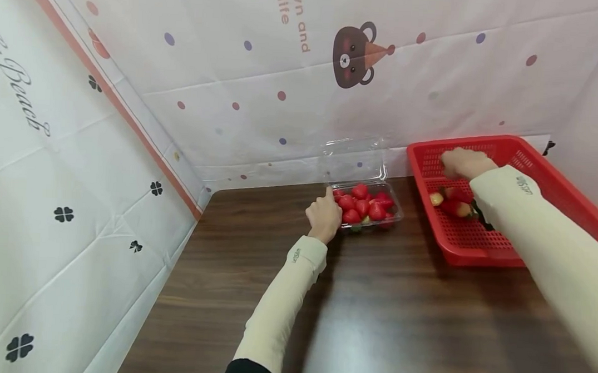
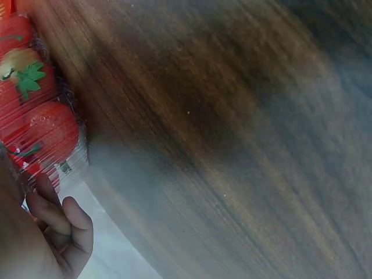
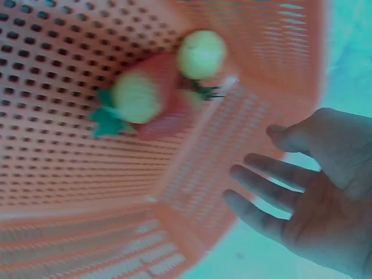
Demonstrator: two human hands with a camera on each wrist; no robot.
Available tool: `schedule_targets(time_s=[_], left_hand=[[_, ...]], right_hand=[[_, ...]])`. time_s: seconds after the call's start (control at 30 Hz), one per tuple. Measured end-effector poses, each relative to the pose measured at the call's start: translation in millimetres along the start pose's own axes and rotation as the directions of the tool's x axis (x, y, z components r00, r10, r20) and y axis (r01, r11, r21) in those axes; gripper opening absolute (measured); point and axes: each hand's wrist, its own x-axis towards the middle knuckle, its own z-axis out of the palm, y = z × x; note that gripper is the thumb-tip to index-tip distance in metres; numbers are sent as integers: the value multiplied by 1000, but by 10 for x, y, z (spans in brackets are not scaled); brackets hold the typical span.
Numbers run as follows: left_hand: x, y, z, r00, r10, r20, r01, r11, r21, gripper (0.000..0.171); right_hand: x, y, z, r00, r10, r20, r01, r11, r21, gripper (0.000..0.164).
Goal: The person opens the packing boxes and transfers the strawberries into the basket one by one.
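A clear plastic container (image 1: 399,212) with its lid (image 1: 355,155) raised holds several red strawberries (image 1: 361,206). My left hand (image 1: 324,214) is at the container's left end, gripping the edge there; in the left wrist view its fingers (image 2: 80,224) curl close to the plastic, and the thumb is hidden. Over the far left part of a red plastic basket (image 1: 476,256) is my right hand (image 1: 464,162). Its fingers (image 3: 264,189) are spread and relaxed in the right wrist view, holding nothing. A few strawberries (image 1: 455,208) with pale ends and green leaves lie on the basket floor.
Both the container and the basket stand on a dark wood table (image 1: 256,246), toward its back edge. A white printed cloth (image 1: 244,67) hangs behind and along the sides. The right forearm's cream sleeve (image 1: 542,236) crosses over the basket's near side.
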Motion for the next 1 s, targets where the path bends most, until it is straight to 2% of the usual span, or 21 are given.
schedule_targets(time_s=[0.03,0.07,0.17,0.27,0.43,0.53,0.63,0.7,0.9,1.0], left_hand=[[10,-15,4,1000,-1,-1,1,1000,-4,41],[19,-32,6,1000,-1,0,1,1000,-6,41],[42,-94,15,1000,0,2,0,1000,3,41],[56,-162,11,1000,-4,1,4,999,32,39],[59,-221,7,1000,-8,10,7,999,47,38],[56,-203,11,1000,-2,22,1,999,35,40],[47,-158,14,1000,3,31,-4,999,35,43],[37,-122,13,999,10,32,-11,999,39,45],[4,-38,11,1000,22,19,-23,999,23,46],[7,-22,-6,1000,19,3,-19,1000,8,44]], right_hand=[[87,-15,-37,995,-89,-52,82,989,-121,27],[156,-62,-67,990,-121,-74,109,983,-145,28],[310,-290,-117,976,-176,-126,155,974,-163,24],[406,-613,-73,960,-224,-167,193,964,-185,22],[499,-1098,181,938,-307,-159,271,938,-215,30],[562,-1278,375,913,-400,-82,377,903,-208,38],[619,-1390,559,887,-461,1,451,867,-210,50],[638,-1428,666,882,-470,36,466,856,-226,57],[631,-1410,835,858,-513,18,491,810,-320,49],[613,-1388,830,858,-513,-4,486,816,-313,46]])
